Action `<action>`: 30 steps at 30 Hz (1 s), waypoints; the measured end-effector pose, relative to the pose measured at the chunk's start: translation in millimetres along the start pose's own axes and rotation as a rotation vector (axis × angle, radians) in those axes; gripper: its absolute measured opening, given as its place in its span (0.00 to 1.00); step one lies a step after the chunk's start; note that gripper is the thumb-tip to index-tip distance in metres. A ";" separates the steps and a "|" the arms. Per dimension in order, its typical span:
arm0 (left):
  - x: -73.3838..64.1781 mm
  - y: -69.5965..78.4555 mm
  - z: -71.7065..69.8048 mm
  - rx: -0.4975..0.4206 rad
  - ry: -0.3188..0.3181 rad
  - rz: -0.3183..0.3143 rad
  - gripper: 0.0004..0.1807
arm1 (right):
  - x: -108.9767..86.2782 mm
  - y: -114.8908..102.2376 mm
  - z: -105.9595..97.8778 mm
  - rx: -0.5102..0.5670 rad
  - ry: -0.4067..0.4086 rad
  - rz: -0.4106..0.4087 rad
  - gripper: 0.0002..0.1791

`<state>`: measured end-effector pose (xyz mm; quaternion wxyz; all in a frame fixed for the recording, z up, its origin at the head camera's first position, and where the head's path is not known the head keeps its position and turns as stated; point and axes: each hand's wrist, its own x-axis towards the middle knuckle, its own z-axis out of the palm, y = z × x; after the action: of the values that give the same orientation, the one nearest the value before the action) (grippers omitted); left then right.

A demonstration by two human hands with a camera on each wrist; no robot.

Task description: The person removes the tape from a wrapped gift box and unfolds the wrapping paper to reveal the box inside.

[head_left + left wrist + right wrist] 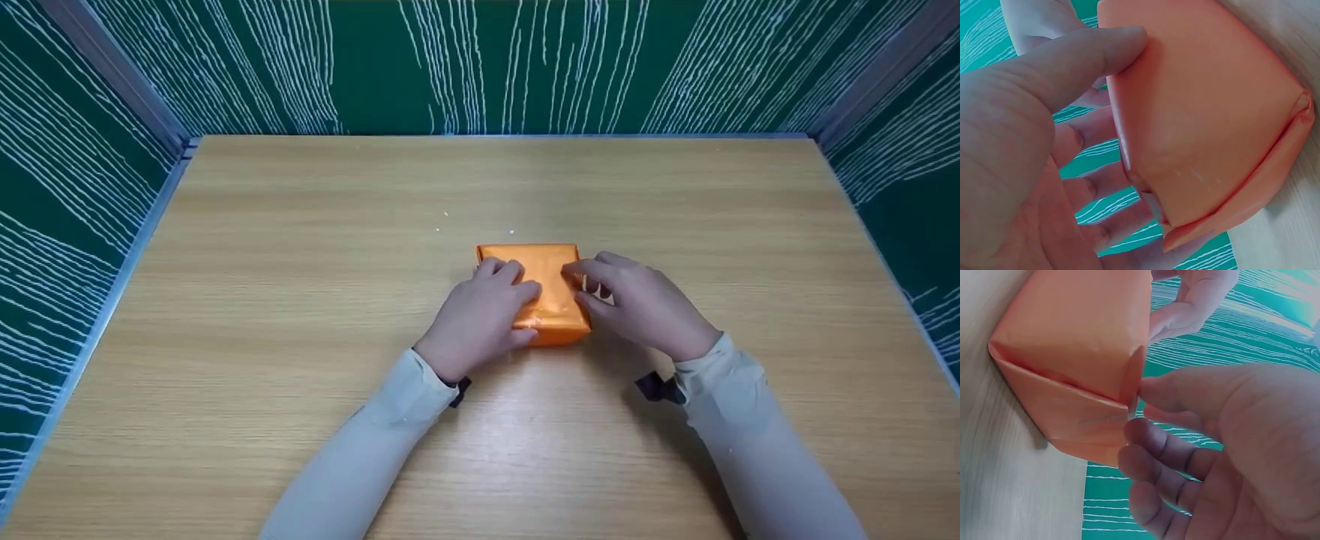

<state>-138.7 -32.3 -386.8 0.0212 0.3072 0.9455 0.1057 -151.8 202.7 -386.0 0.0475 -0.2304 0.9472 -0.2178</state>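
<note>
the orange package [551, 289] sits on the wooden table [262, 375], a little right of the middle in the head view, with a hand at each side. its top is smooth and shiny, and its near face shows as a darker orange band. the left hand [480, 311] grips the package from the left: its fingers lie bent over the top and its thumb is at the near side. in the left wrist view the thumb rests against a smooth orange face, while the other fingers pass behind the edge. the right hand [645, 300] pinches the package at its right edge, the index finger reaching onto the top and the thumb lower down. the right wrist view shows the thumb tip at a folded corner of the wrapping, with a long crease running away from it and the other fingertips bent close to the edge. both forearms wear pale sleeves [367, 442], and a small dark piece [660, 388] shows below the right wrist. a few white specks [511, 232] lie on the table beyond the package. green cloth [382, 75] with white wavy lines hangs around the table's far and side edges
</note>
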 end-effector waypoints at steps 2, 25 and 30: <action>0.0 0.2 0.2 -0.001 0.000 0.000 0.23 | 0.0 0.3 0.3 -0.016 0.009 -0.022 0.17; -1.4 1.2 0.1 0.002 0.023 0.002 0.20 | 6.1 0.8 13.0 -0.019 0.124 -0.008 0.08; -1.2 1.2 0.6 0.002 0.023 0.002 0.20 | 6.2 0.6 14.6 -0.038 0.153 -0.022 0.07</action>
<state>-136.9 -31.9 -387.2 0.0101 0.3067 0.9456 0.1080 -154.8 194.7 -399.4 -0.0319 -0.2242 0.9494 -0.2175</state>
